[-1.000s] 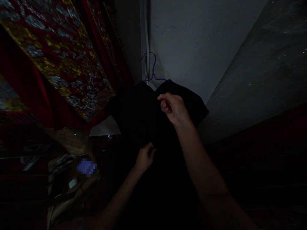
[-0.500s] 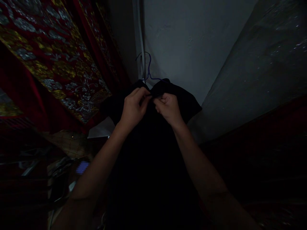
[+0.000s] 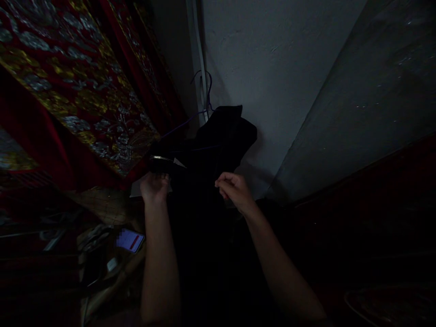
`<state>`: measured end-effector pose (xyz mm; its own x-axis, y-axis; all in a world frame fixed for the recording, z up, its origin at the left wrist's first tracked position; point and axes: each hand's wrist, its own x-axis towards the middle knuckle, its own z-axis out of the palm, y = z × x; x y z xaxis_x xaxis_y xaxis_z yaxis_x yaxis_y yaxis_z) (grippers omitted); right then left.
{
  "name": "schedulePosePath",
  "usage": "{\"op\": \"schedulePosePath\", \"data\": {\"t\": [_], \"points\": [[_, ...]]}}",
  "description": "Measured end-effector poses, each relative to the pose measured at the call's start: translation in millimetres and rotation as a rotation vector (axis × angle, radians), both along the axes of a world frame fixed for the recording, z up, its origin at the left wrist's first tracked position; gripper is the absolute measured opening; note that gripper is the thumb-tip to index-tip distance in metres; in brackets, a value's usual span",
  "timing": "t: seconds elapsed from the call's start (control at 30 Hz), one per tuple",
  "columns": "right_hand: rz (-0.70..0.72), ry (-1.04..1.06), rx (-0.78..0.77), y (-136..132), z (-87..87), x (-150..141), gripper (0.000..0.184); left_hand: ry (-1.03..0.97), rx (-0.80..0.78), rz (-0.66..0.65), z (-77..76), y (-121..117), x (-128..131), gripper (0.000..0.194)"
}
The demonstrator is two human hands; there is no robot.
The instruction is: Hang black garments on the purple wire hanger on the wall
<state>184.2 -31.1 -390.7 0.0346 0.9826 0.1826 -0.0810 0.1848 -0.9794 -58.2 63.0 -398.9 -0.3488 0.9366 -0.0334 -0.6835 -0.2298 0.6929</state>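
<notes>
My right hand (image 3: 234, 188) pinches the black cloth garment (image 3: 204, 218), seemingly half off the thin purple hanger (image 3: 184, 123) at twelve o'clock; my left hand (image 3: 156, 187), I can't tell.

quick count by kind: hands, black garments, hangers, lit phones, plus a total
hands: 2 (left hand, right hand)
black garment: 1
hanger: 1
lit phone: 1
total: 5

Garment (image 3: 200, 200) before wall (image 3: 265, 68), cloth (image 3: 85, 91) left, phone (image 3: 129, 240) lower left.
</notes>
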Motion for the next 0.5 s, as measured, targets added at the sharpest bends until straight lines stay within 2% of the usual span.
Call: {"op": "schedulePosePath", "data": {"t": [0.1, 0.17, 0.23, 0.33, 0.43, 0.5], "points": [[-0.098, 0.163, -0.05, -17, -21.6, -1, 0.016, -0.128, -0.183, -0.009, -32.6, -39, 29, 0.02], [-0.18, 0.231, -0.073, -26, -38.8, 2, 0.018, -0.068, -0.137, 0.022, -40.3, -59, 48, 0.013], [-0.233, 0.197, -0.097, -30, -55.1, 7, 0.02, 0.034, -0.023, 0.021, -34.7, -73, 62, 0.014], [-0.249, -0.013, -0.119, -29, -72.9, 16, 0.022, 0.201, 0.111, -0.018, -12.3, -89, 78, 0.018], [-0.163, -0.243, -0.081, -29, -77.9, 15, 0.022, 0.354, 0.181, 0.046, 4.2, -106, 94, 0.015], [-0.092, -0.337, 0.008, -33, -73.2, 8, 0.026, 0.459, 0.204, 0.066, 5.8, -116, 106, 0.014]]}}
